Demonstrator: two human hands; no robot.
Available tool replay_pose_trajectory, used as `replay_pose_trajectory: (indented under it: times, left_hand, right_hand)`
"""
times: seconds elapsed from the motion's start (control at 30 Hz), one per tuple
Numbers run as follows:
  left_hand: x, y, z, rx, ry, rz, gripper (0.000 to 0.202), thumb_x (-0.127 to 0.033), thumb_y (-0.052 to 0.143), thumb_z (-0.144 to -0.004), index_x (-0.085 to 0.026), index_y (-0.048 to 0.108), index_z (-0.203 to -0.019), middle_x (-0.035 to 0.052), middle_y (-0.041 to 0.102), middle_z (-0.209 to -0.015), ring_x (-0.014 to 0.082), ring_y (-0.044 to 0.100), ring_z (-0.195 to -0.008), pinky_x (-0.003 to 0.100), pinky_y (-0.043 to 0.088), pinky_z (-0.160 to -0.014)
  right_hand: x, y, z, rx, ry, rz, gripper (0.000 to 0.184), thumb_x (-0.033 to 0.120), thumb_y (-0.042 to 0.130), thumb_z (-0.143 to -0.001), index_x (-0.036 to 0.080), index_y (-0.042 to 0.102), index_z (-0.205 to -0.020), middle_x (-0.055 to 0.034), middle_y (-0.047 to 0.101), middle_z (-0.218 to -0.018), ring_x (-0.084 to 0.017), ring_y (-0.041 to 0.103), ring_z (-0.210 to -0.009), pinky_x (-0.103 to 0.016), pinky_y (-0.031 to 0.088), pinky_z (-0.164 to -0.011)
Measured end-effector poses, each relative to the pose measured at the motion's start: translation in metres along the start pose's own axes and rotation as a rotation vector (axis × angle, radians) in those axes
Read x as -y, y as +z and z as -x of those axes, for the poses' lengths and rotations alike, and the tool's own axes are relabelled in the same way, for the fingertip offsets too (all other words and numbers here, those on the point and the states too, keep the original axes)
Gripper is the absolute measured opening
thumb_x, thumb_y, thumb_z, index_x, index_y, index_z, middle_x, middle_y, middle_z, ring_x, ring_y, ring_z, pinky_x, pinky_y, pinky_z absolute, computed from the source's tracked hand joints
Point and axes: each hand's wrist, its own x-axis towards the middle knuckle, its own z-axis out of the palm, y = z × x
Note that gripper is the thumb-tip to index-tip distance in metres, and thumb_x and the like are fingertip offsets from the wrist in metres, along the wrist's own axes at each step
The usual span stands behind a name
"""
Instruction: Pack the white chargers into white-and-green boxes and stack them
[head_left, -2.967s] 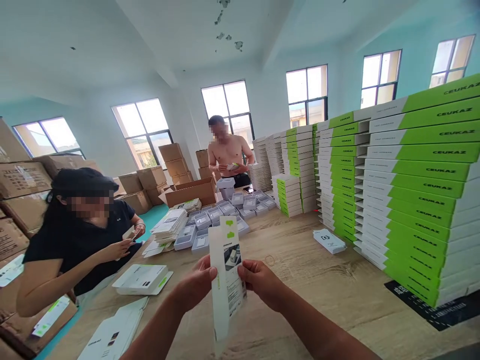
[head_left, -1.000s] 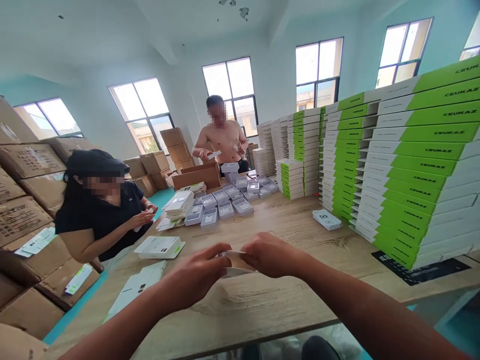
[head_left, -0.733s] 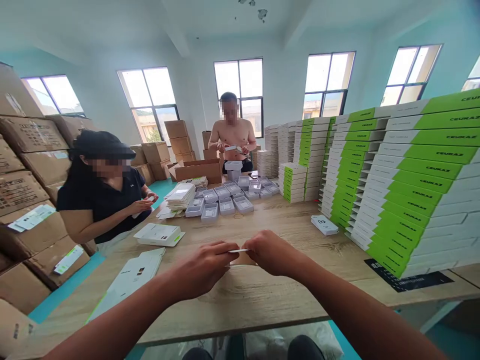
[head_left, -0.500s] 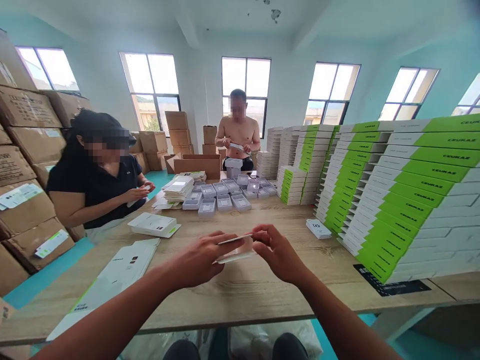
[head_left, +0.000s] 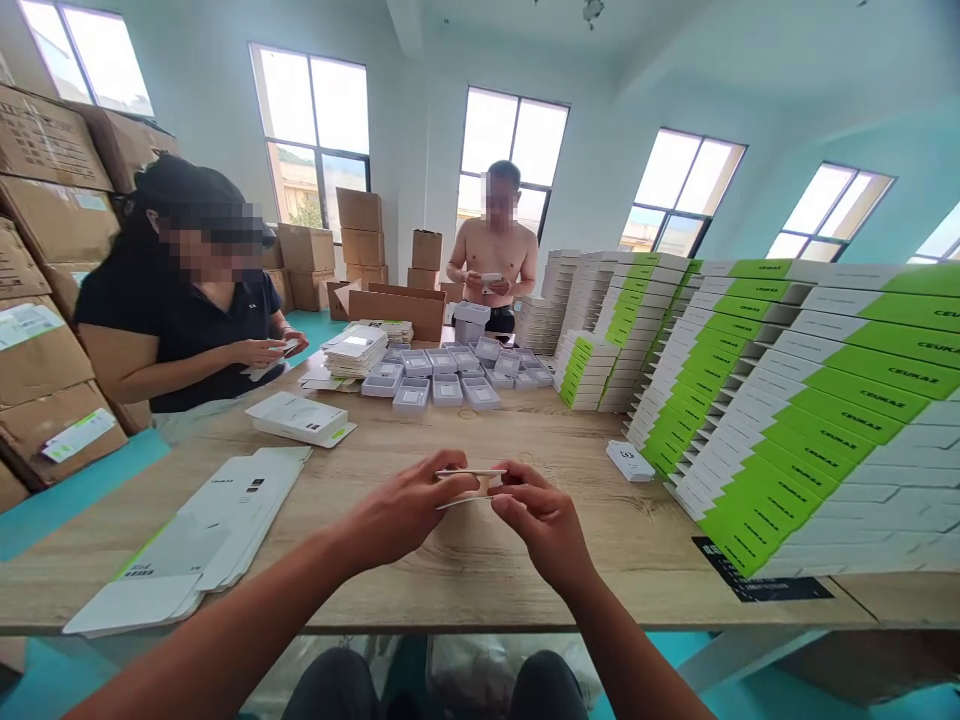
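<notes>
Directions are given clock-face, with 12 o'clock straight ahead of the wearer. A long wooden table (head_left: 480,600) is occupying the middle of the room, and brown cartons (head_left: 45,140) are standing in tall stacks at 10 o'clock, along the wall side of the work area. Green-and-white CEUKAZ boxes (head_left: 810,420) are rising in high stacks from 2 to 3 o'clock; their staggered layers appear to be keeping each pile stable and its labelled edges readable. A seated co-worker (head_left: 180,330) in a dark shirt is working at 10 o'clock, with both hands (head_left: 259,352) gathered around a small white piece at the table's edge. A shirtless co-worker (head_left: 495,270) is standing at 12 o'clock and is holding a small white item (head_left: 491,278) at chest height. Grey trays (head_left: 420,392) are lying in close rows at 12 o'clock beside a card stack (head_left: 354,350), apparently placed so that both co-workers can reach them. Flat white blanks (head_left: 202,540) are lying at 8 o'clock, a white box (head_left: 298,418) is resting at 10 o'clock, and a small carton (head_left: 628,460) is lying at 2 o'clock. A narrow white card (head_left: 469,487) is sitting at 12 o'clock directly between the hands, above the table. The left hand (head_left: 405,510) and right hand (head_left: 538,522) are each curled and pinching one end of it, with the fingers closed rather than spread; this opposed grip appears to be steadying the card between them.
</notes>
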Motion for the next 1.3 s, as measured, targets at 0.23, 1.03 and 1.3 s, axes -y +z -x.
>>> replay_pose_trajectory:
  times: [0.23, 1.03, 1.3]
  left_hand:
    - [0.004, 0.028, 0.016, -0.283, 0.081, -0.004, 0.037, -0.007, 0.052, -0.097, -0.029, 0.042, -0.125, 0.0101, 0.056, -0.128, 0.0181, 0.066, -0.108, 0.030, 0.058, -0.087]
    - [-0.001, 0.044, 0.032, -0.392, 0.039, 0.005, 0.028, -0.014, 0.054, -0.099, -0.025, 0.052, -0.124, 0.0125, 0.068, -0.127, 0.0212, 0.070, -0.113, 0.033, 0.060, -0.092]
    - [0.012, 0.037, 0.028, -0.532, 0.044, 0.082, 0.027, -0.017, 0.059, -0.099, -0.024, 0.058, -0.124, 0.0117, 0.070, -0.122, 0.0196, 0.071, -0.112, 0.031, 0.061, -0.093]
  right_hand:
    - [0.010, 0.043, 0.000, -0.403, 0.408, -0.303, 0.021, 0.039, 0.068, -0.074, 0.018, 0.065, -0.075, -0.0073, 0.067, -0.097, -0.021, 0.061, -0.088, -0.031, 0.051, -0.079]
    - [-0.001, 0.035, 0.011, -0.333, -0.190, 0.380, 0.014, 0.027, 0.060, -0.095, 0.024, 0.064, -0.082, -0.0059, 0.073, -0.099, -0.019, 0.070, -0.091, -0.032, 0.055, -0.080]
    - [-0.013, 0.012, 0.004, -0.035, -0.312, 0.418, 0.028, 0.017, 0.063, -0.093, 0.028, 0.062, -0.119, -0.0075, 0.065, -0.130, -0.021, 0.063, -0.120, -0.037, 0.052, -0.101]
